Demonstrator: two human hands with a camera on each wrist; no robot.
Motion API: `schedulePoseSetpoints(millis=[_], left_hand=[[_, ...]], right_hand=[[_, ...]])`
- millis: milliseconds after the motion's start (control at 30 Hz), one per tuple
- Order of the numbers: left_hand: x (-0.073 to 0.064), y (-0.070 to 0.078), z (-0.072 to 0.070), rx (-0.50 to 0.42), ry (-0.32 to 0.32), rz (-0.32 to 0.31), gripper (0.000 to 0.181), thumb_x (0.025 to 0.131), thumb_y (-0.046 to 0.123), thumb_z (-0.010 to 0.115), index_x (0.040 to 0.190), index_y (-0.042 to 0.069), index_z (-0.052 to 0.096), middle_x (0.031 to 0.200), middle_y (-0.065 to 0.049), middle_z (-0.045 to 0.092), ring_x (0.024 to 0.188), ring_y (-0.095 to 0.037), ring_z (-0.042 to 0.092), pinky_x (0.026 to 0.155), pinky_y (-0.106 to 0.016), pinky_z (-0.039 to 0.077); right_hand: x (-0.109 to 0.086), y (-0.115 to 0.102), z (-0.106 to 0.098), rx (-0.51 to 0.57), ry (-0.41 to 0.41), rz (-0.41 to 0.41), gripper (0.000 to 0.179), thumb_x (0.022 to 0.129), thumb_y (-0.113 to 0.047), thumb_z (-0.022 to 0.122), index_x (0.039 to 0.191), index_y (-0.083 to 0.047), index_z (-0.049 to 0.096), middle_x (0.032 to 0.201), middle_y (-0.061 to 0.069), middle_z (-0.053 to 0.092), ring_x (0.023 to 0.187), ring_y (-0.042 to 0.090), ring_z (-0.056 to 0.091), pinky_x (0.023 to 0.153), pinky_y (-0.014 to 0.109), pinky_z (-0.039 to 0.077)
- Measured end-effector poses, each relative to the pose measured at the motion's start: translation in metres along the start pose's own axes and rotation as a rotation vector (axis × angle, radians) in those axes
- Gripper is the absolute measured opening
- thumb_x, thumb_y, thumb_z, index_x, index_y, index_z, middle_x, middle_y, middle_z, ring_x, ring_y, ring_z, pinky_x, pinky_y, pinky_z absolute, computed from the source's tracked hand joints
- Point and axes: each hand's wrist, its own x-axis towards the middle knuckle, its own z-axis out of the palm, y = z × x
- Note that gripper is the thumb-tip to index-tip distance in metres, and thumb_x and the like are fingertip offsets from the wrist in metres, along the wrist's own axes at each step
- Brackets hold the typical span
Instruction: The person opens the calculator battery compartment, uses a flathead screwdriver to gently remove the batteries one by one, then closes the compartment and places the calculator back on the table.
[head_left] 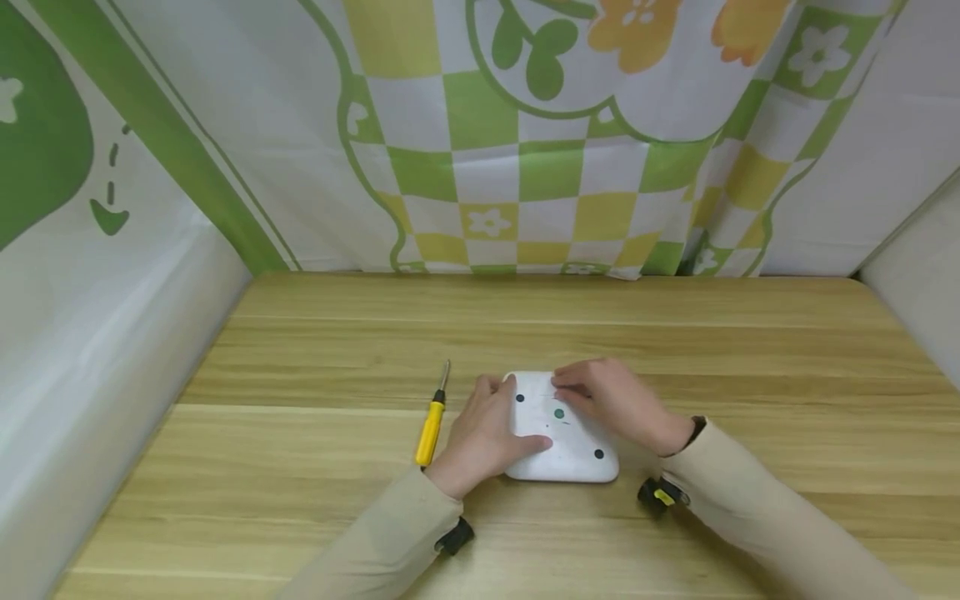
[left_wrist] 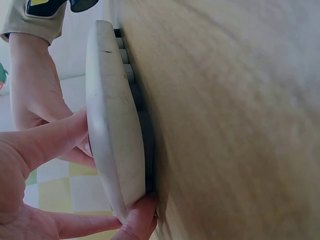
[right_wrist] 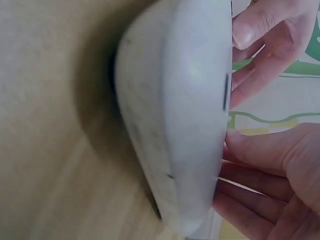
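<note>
A white calculator (head_left: 577, 446) lies back up on the wooden table, with its keys (left_wrist: 129, 73) facing down. Dark round feet and a green dot mark its back. On its left side my left hand (head_left: 487, 429) grips it, thumb across the back and the other fingers at the far left corner and edge. My right hand (head_left: 618, 404) has its thumb and bent fingertips on the back, near the far right edge. Whether those fingertips pinch something small or only press cannot be told. In the right wrist view, both hands reach the far face of the calculator (right_wrist: 180, 110).
A screwdriver (head_left: 431, 429) with a yellow handle lies left of my left hand, its tip pointing away from me. A patterned green, yellow and white curtain (head_left: 547, 175) hangs behind the table's (head_left: 300, 358) far edge. White sheeting (head_left: 112, 358) borders the left side.
</note>
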Motion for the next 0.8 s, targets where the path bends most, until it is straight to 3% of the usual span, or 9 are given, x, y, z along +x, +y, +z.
schedulePoseSetpoints(millis=[133, 367, 533, 667, 800], left_hand=[[0.000, 0.000, 0.000, -0.001, 0.002, 0.006, 0.088, 0.077, 0.035, 0.080, 0.144, -0.003, 0.037, 0.141, -0.021, 0.037, 0.120, -0.034, 0.046, 0.097, -0.047, 0.043], [0.000, 0.000, -0.001, -0.003, -0.003, 0.013, 0.088, 0.077, 0.034, 0.080, 0.144, -0.003, 0.037, 0.140, -0.021, 0.038, 0.119, -0.034, 0.045, 0.096, -0.046, 0.045], [-0.001, 0.001, -0.001, -0.001, -0.007, 0.006, 0.088, 0.077, 0.035, 0.080, 0.144, -0.003, 0.037, 0.140, -0.021, 0.037, 0.118, -0.034, 0.046, 0.096, -0.046, 0.045], [-0.001, 0.002, -0.002, 0.000, -0.006, 0.005, 0.087, 0.077, 0.034, 0.080, 0.144, -0.003, 0.037, 0.140, -0.021, 0.037, 0.118, -0.034, 0.046, 0.095, -0.046, 0.046], [-0.001, 0.002, -0.001, 0.001, -0.006, 0.000, 0.088, 0.077, 0.034, 0.080, 0.144, -0.003, 0.036, 0.140, -0.021, 0.037, 0.118, -0.034, 0.046, 0.095, -0.046, 0.046]], right_hand=[[0.004, -0.001, -0.005, -0.063, -0.044, -0.056, 0.018, 0.090, -0.007, 0.065, 0.104, -0.001, 0.073, 0.104, 0.012, 0.072, 0.098, 0.025, 0.068, 0.082, 0.038, 0.055], [0.008, -0.006, -0.009, -0.271, -0.134, -0.184, 0.008, 0.092, -0.008, 0.062, 0.093, -0.007, 0.070, 0.084, 0.003, 0.070, 0.069, 0.012, 0.063, 0.060, 0.026, 0.050], [0.008, -0.010, -0.011, -0.406, -0.162, -0.252, 0.011, 0.092, -0.010, 0.062, 0.097, -0.004, 0.070, 0.099, 0.013, 0.072, 0.073, 0.021, 0.069, 0.060, 0.030, 0.054], [0.007, -0.010, -0.011, -0.387, -0.165, -0.235, 0.017, 0.091, -0.011, 0.064, 0.104, -0.002, 0.070, 0.102, 0.014, 0.072, 0.080, 0.023, 0.070, 0.066, 0.032, 0.056], [0.008, -0.006, -0.010, -0.249, -0.126, -0.166, 0.018, 0.091, -0.008, 0.063, 0.106, -0.002, 0.070, 0.096, 0.009, 0.072, 0.080, 0.017, 0.068, 0.067, 0.028, 0.055]])
